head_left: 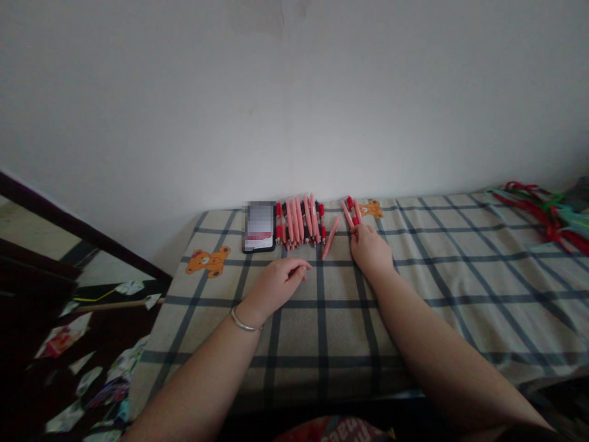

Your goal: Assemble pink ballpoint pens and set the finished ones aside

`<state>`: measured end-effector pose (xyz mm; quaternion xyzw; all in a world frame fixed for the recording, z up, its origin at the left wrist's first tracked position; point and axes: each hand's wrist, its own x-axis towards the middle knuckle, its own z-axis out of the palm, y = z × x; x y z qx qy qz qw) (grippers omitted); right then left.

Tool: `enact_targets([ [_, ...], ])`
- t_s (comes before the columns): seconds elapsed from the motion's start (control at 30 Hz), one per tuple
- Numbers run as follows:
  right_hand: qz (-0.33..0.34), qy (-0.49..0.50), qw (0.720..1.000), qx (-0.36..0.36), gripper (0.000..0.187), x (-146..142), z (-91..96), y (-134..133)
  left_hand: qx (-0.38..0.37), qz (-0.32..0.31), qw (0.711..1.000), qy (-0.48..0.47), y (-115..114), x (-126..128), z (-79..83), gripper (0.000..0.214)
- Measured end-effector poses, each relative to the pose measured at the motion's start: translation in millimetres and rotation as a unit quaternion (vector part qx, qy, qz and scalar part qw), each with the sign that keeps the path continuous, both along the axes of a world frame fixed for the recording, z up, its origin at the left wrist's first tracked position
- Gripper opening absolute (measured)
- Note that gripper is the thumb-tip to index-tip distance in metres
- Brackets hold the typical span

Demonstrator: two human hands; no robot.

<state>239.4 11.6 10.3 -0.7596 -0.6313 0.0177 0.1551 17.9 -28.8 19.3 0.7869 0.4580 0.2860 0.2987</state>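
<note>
Several pink pens (297, 221), with red and black pens among them, lie side by side in a bundle near the wall. One loose pink pen (330, 238) rests slantwise to the right of that bundle. My right hand (372, 250) has its fingers closed around the near ends of a few pink and red pens (348, 212), which point toward the wall. In front of the bundle, my left hand (280, 281) hovers over or rests on the cloth, its fingers curled in toward the thumb, with nothing visible in them.
A dark-framed phone or tablet (260, 236) lies left of the bundle. Checked cloth (294, 344) with bear prints covers the table. Red and green strips (543, 215) are heaped at far right. Wrappers and litter (105, 374) lie below the left edge. A wall (294, 110) stands behind.
</note>
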Motion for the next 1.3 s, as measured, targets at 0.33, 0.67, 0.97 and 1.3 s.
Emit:
enact_targets([
  [0.33,0.023,-0.059,0.998,0.008,0.029,-6.1,2.3,-5.2,0.014,-0.008,1.0,0.013,0.7,-0.5,-1.0,0.022],
  [0.67,0.049,-0.093,0.994,0.017,0.031,-6.5,1.4,-6.6,0.014,-0.013,1.0,0.011,0.7,0.2,-0.5,0.021],
  [0.97,0.034,-0.1,0.994,0.01,0.029,-6.3,-0.8,-7.2,0.019,-0.017,0.999,0.031,0.6,-0.4,0.3,0.021],
  [1.3,0.036,-0.095,0.994,-0.045,0.037,-4.4,3.0,10.2,0.02,-0.021,0.999,0.031,1.3,-0.1,-2.2,0.021],
])
